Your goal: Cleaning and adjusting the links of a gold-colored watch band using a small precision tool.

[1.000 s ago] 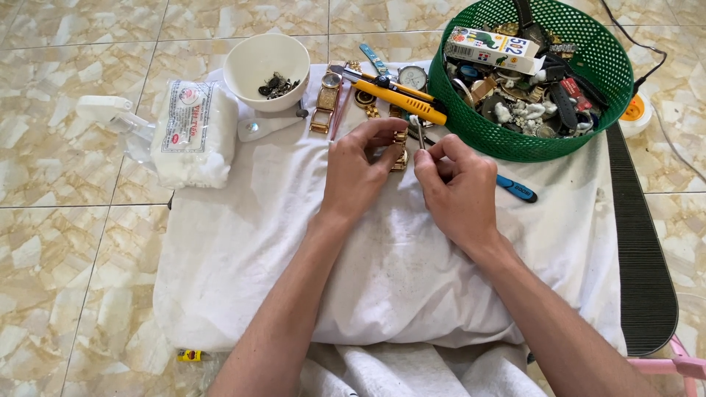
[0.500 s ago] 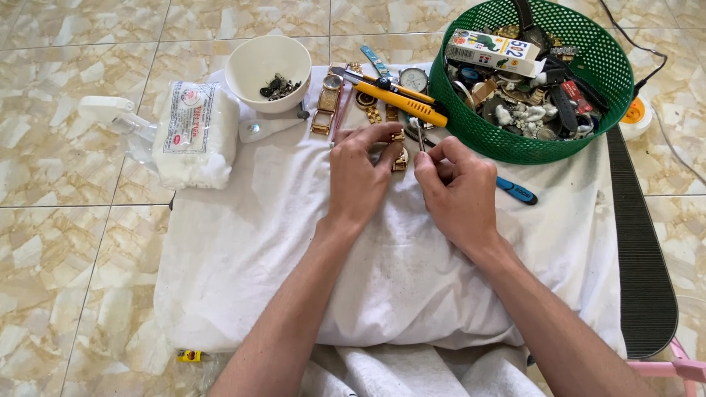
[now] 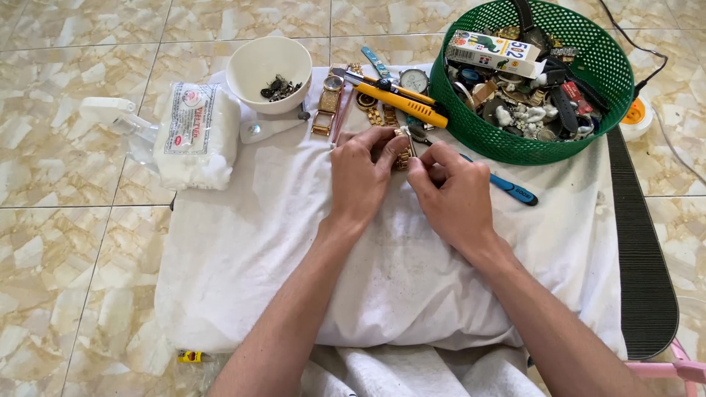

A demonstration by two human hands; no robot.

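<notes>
Item: gold-coloured metal link watch band [image 3: 401,156], pinched between left hand [image 3: 360,176] and right hand [image 3: 452,192], fingertips closed on it, over white cloth [image 3: 243,242]. Likely light, jointed, floppy, slippery; grip by link edges.

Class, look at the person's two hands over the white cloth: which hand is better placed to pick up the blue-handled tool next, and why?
Right hand. The blue-handled tool lies just beside it, while the left hand pins the gold watch band on the far side.
</notes>
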